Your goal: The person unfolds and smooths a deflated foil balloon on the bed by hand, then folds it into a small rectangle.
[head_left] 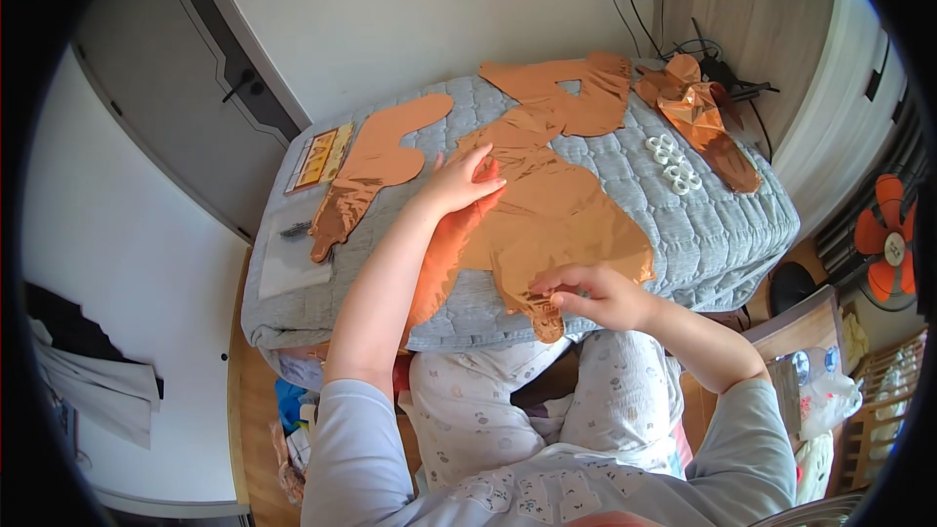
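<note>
A large copper-coloured foil balloon (561, 200), flat and creased, lies across the near middle of the bed. My left hand (463, 182) is at its left side, thumb and fingers around a raised orange edge of the foil. Below that hand the orange fold hangs toward the bed's near edge. My right hand (603, 297) is over the near end, beside the balloon's narrow tail (548, 322). Its fingers are bent, with thumb and fingertips apart. Another flat foil balloon (379, 151) lies to the left. Farther back is a foil piece with a triangular hole (605, 102).
Crumpled foil (695, 109) and white ribbon rolls (673, 164) lie at the bed's right. A printed packet (322, 156) and a clear plastic bag (293, 263) are at the left. A fan with orange blades (890, 249) stands right. Grey quilted cover (722, 234) spans the bed.
</note>
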Demonstrator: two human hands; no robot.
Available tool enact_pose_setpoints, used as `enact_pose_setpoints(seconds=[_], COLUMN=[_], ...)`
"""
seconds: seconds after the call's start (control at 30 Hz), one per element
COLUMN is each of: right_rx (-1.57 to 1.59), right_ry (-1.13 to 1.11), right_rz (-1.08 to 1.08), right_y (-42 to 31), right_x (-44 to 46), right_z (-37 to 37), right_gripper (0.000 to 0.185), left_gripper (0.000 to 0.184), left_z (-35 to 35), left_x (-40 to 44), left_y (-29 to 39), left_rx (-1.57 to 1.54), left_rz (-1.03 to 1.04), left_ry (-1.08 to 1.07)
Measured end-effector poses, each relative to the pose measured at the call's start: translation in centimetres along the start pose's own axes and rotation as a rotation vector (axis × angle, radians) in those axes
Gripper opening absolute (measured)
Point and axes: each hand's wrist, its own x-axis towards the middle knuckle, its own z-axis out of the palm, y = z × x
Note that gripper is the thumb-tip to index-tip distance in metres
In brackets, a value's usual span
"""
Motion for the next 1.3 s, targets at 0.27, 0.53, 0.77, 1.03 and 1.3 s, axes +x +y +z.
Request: enact_pose_setpoints(seconds=[0.27,0.53,0.77,1.03,1.3], right_rx=[-0.15,-0.162,-0.177,-0.13,-0.674], right_ry=[-0.03,-0.018,0.023,0.056,0.512], right_rz=[-0.109,-0.142,-0.157,-0.212,-0.039], right_y=[0.4,0.1,0.2,-0.2,-1.9], right_x=[0.6,1.2,0.6,-0.8,-6.5], right_z=[1.2,1.6,0.9,-0.5,-12.8], right_gripper=[0.034,0.031,0.03,0.029,0.026], left_gripper=[0.084,0.084,0.078,0.067,0.051], left_z=[0.0,1.0,1.3,1.1,0.7], left_x=[0.4,1.3,1.2,0.7,0.8], left_y=[-0.2,-0.2,-0.9,-1.1,1.5], left_rx=[-0.047,0.0,-0.012,-0.139,-0.12], left_rz=[0.068,0.123,0.122,0.126,0.288], left_ry=[-0.055,0.011,0.071,0.108,0.187])
